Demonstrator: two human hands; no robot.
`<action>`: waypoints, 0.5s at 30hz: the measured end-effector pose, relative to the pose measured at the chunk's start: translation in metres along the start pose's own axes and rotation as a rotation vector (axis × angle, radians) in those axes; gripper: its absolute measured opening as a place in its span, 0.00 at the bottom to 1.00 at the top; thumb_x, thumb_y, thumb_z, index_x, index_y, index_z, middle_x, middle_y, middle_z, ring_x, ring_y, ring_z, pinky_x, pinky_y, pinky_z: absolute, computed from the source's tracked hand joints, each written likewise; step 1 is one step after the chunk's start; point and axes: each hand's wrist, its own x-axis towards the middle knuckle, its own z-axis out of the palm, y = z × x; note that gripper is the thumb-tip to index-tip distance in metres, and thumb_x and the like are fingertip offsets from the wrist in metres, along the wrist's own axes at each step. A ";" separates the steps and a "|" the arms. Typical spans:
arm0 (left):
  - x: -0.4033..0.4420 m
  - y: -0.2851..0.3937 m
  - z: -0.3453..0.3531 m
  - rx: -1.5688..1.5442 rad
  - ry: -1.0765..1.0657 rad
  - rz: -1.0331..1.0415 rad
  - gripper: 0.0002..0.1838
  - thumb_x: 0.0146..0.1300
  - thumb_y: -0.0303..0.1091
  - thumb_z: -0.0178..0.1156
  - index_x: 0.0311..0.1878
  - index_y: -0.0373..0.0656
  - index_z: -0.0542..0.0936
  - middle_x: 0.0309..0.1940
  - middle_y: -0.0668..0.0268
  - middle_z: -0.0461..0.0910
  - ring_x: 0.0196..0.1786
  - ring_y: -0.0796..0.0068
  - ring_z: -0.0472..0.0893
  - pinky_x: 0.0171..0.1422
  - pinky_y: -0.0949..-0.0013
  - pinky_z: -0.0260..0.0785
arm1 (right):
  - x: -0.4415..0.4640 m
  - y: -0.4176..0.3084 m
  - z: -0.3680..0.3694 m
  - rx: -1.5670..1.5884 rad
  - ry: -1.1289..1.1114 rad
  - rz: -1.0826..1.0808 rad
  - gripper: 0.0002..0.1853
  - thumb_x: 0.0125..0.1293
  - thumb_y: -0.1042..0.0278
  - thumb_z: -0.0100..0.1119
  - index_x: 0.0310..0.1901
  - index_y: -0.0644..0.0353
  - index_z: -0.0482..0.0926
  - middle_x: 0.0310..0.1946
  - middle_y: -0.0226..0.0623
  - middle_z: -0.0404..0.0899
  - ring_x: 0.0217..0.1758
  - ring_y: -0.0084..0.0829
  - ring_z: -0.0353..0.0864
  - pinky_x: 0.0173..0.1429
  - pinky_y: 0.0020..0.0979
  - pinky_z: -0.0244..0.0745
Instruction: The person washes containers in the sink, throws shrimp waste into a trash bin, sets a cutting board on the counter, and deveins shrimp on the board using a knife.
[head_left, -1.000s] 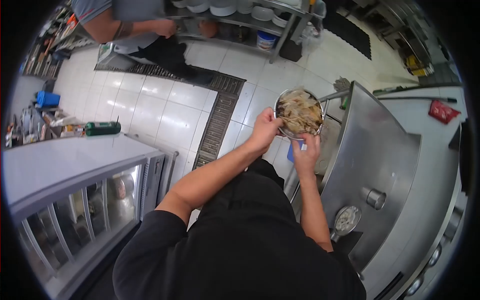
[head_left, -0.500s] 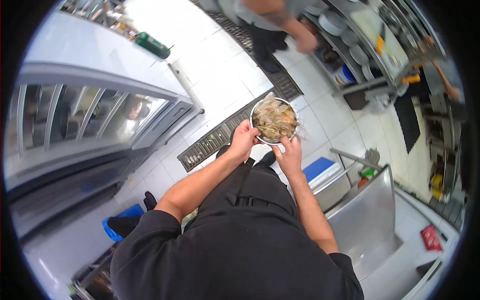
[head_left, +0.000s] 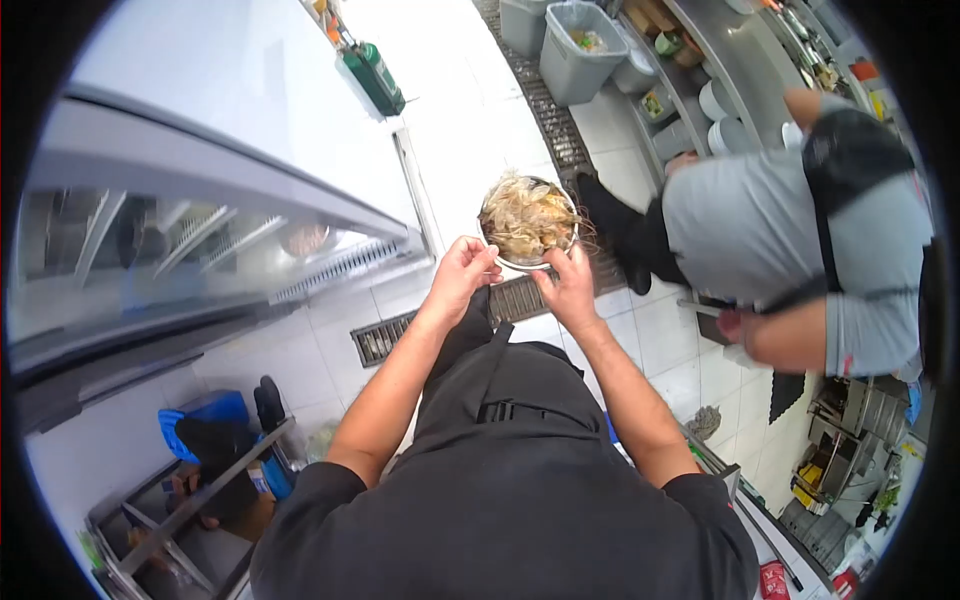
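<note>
A round, white-rimmed bowl (head_left: 521, 267) is held out in front of me at upper middle. Heaped in it are what look like raw shrimp or shrimp shells (head_left: 527, 215), pale brown with thin feelers sticking out over the right side. My left hand (head_left: 467, 272) pinches the rim at the near left. On the near right, my right hand (head_left: 567, 284) grips the rim too, its fingertips at the edge of the heap. Both hands are closed, and the undersides of their grips are hidden.
A glass-fronted fridge (head_left: 180, 250) stands on the left, with a green bottle (head_left: 372, 78) beyond it. A co-worker in grey (head_left: 745, 215) is close on the right, near shelving. A grey bin (head_left: 580, 60) stands ahead. Floor grates (head_left: 385, 340) cross the tiles.
My view has moved forward and turned. The co-worker has gone from the top of the view to the right side. The grey bin has come into view. Both hands still hold the bowl.
</note>
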 end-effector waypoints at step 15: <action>0.245 0.143 -0.018 0.160 0.098 -0.040 0.16 0.79 0.45 0.59 0.57 0.42 0.77 0.53 0.62 0.82 0.52 0.67 0.84 0.56 0.62 0.79 | 0.338 0.139 -0.032 0.010 0.160 0.003 0.16 0.56 0.70 0.79 0.40 0.60 0.78 0.40 0.44 0.75 0.44 0.47 0.77 0.47 0.44 0.74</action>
